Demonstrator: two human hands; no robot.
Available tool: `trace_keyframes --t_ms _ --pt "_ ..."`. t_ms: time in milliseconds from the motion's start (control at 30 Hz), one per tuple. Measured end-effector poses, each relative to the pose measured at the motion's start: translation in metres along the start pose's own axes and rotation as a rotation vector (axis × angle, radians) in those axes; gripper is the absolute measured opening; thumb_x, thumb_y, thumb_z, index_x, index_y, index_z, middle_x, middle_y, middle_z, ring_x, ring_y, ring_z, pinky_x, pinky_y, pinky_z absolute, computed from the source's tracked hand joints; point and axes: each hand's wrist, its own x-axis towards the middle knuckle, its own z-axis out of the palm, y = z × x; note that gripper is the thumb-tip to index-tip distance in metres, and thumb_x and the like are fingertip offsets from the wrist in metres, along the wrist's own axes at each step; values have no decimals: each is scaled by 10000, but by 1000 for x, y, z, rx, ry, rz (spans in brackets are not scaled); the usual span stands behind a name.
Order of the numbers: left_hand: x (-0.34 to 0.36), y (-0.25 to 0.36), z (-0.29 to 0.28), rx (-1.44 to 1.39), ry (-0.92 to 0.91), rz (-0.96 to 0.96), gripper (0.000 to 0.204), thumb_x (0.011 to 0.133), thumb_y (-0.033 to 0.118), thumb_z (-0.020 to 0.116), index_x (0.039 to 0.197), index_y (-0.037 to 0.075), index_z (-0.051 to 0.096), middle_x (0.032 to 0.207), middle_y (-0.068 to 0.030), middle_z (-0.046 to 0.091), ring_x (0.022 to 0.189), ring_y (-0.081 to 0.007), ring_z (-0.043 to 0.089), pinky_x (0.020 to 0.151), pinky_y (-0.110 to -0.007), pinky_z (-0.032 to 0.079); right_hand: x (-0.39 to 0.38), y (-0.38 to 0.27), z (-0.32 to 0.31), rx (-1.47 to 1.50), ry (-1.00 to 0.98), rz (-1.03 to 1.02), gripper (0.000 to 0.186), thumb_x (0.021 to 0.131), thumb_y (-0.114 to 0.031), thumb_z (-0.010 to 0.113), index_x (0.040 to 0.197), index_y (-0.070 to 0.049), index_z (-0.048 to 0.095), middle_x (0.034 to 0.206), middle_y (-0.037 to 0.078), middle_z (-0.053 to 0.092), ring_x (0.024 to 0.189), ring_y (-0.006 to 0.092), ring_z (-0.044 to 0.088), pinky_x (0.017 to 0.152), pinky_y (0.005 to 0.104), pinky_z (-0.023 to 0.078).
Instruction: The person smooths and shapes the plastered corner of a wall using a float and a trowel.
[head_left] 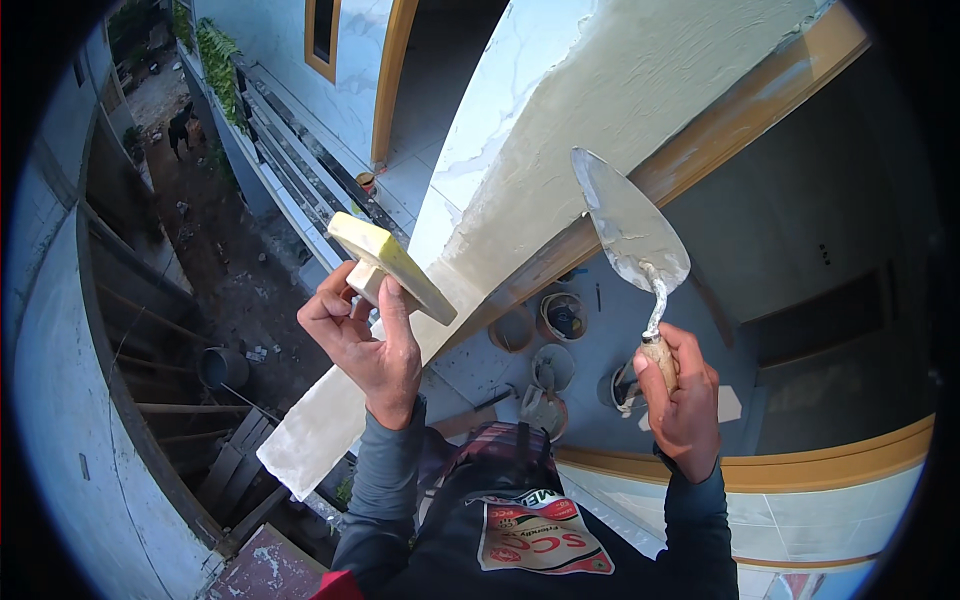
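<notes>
My left hand (pixel 365 350) grips a pale, yellow-edged plastering float (pixel 405 275) by its handle, tilted just over the plastered ledge. My right hand (pixel 680 400) is closed on the wooden handle of a metal trowel (pixel 625 225), its leaf-shaped blade smeared with grey-white material. The ledge (pixel 560 130) runs diagonally from the upper right to the lower left below my hands, partly coated in beige-grey plaster, with marbled white tile along its upper left side. A brown wooden board (pixel 750 100) edges its right side. The float hides part of the ledge.
Several buckets (pixel 562 315) stand on the tiled floor far below to the right. At left are a slatted railing (pixel 290 140), a drop to a dirt alley (pixel 205 250) with a dark dog (pixel 180 130), and a curved wall (pixel 70 380). An orange-trimmed edge (pixel 840 450) curves along the lower right.
</notes>
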Motion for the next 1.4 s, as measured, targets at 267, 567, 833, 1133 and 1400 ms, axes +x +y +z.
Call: trace_keyframes --t_ms 267,567,833,1133,1400 --pt "-2 -1 1 -25 -19 -24 398 933 60 688 1073 106 318 1183 -165 543 1056 -174 580 888 -336 529 1 -8 -1 292 46 123 272 950 -80 622 1194 28 567 800 46 636 638 71 549 549 244 444" --pt "-4 -1 -7 1 -40 -28 393 933 96 700 1064 103 329 1167 -153 549 1060 -179 586 879 -343 536 -18 57 85 59 -241 -59 265 927 -112 642 1145 9 552 854 209 666 750 366 676 669 411 513" --pt "-4 0 -7 0 -70 -22 373 939 74 683 1054 90 328 1151 -151 547 1038 -177 592 874 -341 537 -16 17 38 109 -33 -72 294 913 -86 670 1153 44 558 866 210 669 773 339 691 705 390 526" --pt "-2 3 -2 -54 -105 -26 361 947 27 648 1043 88 306 1174 -171 528 1041 -179 577 917 -326 510 -1 46 76 204 -76 -21 243 940 -123 642 1114 22 557 761 182 631 653 271 654 622 377 490" --pt "7 3 -22 17 -110 14 339 959 28 619 1043 87 297 1169 -168 510 1063 -194 587 906 -341 551 -30 71 119 519 -227 -57 312 973 -196 621 1170 23 518 815 144 651 677 206 658 631 356 522"
